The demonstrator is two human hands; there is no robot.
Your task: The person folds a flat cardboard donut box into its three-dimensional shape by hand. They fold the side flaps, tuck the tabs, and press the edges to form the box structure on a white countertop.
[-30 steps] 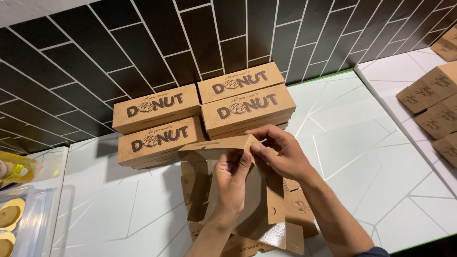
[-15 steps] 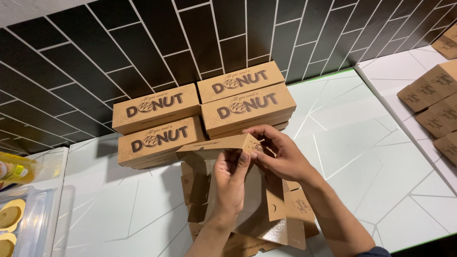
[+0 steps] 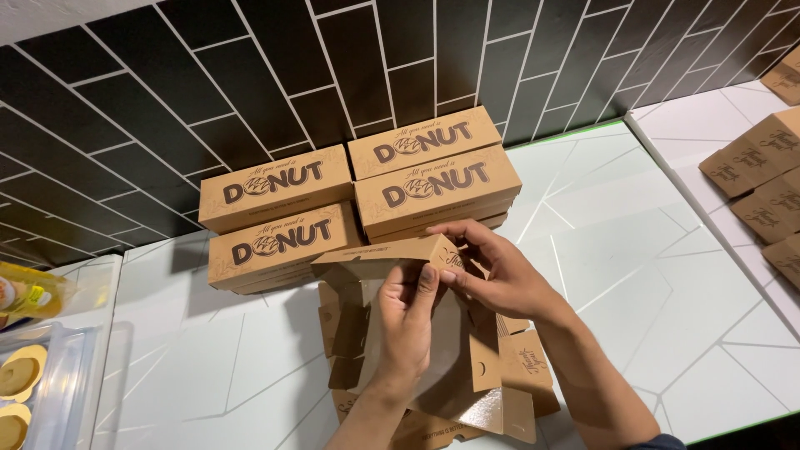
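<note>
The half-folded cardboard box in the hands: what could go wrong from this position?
1. Both hands, left hand and right hand, pinch the half-folded box at one corner; pressing hard might crease or tear the flap.
2. The box is held close in front of the stacked closed boxes; a push forward could knock them.
3. Loose flat cardboard lies underneath and may slide on the white counter.

Brown cardboard boxes across the frame

Four closed long boxes (image 3: pixel 358 192) are stacked at centre; a half-folded box (image 3: pixel 392 254) stands below them; more boxes (image 3: pixel 762 179) lie at the right edge.

Bare forearms, dark sleeve edge (image 3: pixel 667 442)
</note>
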